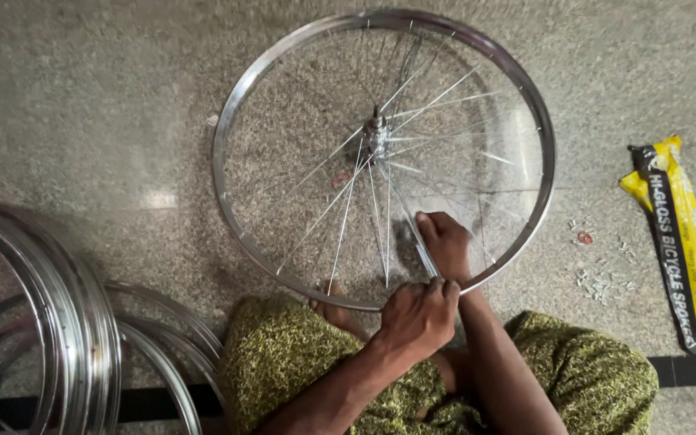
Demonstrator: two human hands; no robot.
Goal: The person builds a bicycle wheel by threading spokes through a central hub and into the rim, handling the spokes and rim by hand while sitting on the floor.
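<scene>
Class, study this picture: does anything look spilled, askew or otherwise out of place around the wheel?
Small metal bits lie scattered loose on the floor beside the yellow packet, right of the wheel rim. Otherwise nothing stands out.

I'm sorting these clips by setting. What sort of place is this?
Probably a bicycle wheel-building workshop, worked on the floor: a spoked wheel rim lies on speckled stone, more rims are stacked at the left, and a yellow packet sits beside scattered small metal parts.
</scene>
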